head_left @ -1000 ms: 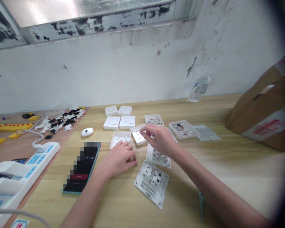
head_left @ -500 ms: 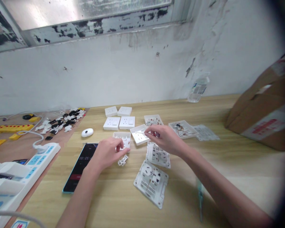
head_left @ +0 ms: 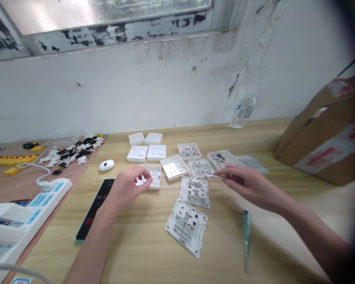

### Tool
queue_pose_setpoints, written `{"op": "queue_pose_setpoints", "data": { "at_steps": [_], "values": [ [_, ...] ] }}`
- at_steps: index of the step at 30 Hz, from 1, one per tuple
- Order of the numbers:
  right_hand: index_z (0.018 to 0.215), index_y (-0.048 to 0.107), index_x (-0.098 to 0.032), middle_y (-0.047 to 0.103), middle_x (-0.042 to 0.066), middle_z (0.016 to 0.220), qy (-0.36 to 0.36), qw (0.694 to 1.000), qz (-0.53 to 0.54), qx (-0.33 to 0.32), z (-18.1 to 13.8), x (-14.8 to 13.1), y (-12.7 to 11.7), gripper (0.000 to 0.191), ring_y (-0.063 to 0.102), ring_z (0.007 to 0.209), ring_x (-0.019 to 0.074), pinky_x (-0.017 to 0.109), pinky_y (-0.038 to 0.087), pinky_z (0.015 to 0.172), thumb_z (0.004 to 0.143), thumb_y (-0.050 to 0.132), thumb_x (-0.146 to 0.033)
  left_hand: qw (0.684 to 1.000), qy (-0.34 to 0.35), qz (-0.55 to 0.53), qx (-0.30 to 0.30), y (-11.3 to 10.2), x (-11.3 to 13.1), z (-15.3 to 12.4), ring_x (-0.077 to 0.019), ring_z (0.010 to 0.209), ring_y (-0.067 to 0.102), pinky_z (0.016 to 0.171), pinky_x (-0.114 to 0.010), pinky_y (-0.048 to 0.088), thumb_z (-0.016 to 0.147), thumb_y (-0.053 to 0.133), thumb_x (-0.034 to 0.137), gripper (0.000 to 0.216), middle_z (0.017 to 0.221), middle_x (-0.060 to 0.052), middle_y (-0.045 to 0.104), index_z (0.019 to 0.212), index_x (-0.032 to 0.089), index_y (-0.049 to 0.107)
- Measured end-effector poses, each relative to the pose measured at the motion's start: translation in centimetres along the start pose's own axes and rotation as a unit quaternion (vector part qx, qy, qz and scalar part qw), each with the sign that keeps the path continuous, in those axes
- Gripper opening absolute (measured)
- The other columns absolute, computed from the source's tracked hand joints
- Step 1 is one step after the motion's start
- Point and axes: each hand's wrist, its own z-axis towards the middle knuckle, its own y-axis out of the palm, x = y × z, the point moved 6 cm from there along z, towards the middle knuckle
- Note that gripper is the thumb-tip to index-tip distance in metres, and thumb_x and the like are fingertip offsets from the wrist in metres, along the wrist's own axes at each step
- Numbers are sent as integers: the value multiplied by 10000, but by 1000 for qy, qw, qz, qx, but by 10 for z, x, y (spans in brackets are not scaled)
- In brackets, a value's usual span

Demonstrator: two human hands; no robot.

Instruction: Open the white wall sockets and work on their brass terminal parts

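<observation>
My left hand point(head_left: 129, 183) is pinched at the left side of a shallow white socket housing point(head_left: 156, 182). A small white plastic part point(head_left: 140, 180) shows between its fingers, partly hidden. In my right hand point(head_left: 244, 181) is a thin screwdriver point(head_left: 208, 173), its metal shaft pointing left and its handle mostly covered by the fingers. The shaft's tip is over a white socket back plate point(head_left: 198, 165). Between the hands lie a white socket panel point(head_left: 174, 167) and another back plate point(head_left: 195, 192). A larger-looking back plate point(head_left: 187, 227) lies nearer me.
Several assembled white sockets point(head_left: 156, 152) sit at the back. Open housings with metal parts point(head_left: 189, 151) stand behind. A teal screwdriver point(head_left: 246, 240), phone point(head_left: 91, 213), white oval device point(head_left: 107, 165), power strip point(head_left: 50, 213), water bottle point(head_left: 242, 113) and cardboard box point(head_left: 325, 138) surround the work.
My right hand has moved right with the screwdriver, away from the white panel, uncovering a back plate. The small white part beside my left hand has left the tabletop and is in its fingers.
</observation>
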Motion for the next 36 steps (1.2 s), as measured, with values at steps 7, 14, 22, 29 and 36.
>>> {"op": "queue_pose_setpoints", "data": {
  "at_steps": [7, 14, 22, 29, 36],
  "values": [
    [1048, 648, -227, 647, 86, 954, 1, 998, -47, -41, -25, 32, 21, 253, 617, 814, 206, 333, 495, 683, 902, 453, -294, 998, 49, 31, 17, 11, 10, 3, -206, 964, 550, 825, -363, 455, 883, 531, 197, 111, 989, -37, 642, 946, 211, 621],
    [1129, 603, -235, 595, 113, 1099, -56, 995, -55, 64, -41, 24, 11, 280, 580, 1033, 247, 401, 502, 853, 896, 448, -242, 969, 202, -81, -119, 53, 87, -8, -219, 925, 546, 796, -355, 456, 682, 690, 564, 475, 1026, -69, 601, 973, 193, 628],
    [1193, 605, -365, 543, 74, 1314, -77, 989, -99, -75, -98, -6, 15, 415, 519, 1183, 325, 509, 511, 877, 814, 552, -205, 957, 182, -57, -218, 72, 93, -18, -235, 884, 560, 737, -333, 456, 680, 698, 499, 528, 967, -66, 614, 1129, 239, 597],
    [978, 682, -322, 659, 66, 1110, -75, 995, -17, -65, -86, -29, 25, 187, 618, 1012, 263, 411, 541, 805, 864, 545, -264, 968, 122, -87, -202, 62, 78, -14, -194, 814, 566, 704, -313, 457, 734, 667, 290, 304, 906, -42, 612, 1026, 209, 640],
    [937, 602, -221, 664, 64, 836, -19, 997, 74, -16, -63, -43, 36, 150, 625, 740, 186, 303, 514, 653, 910, 466, -278, 891, -104, -402, -185, 50, 41, -4, -127, 688, 568, 584, -248, 449, 935, 434, 344, 331, 845, -20, 596, 1244, 229, 461]
  ]
}}
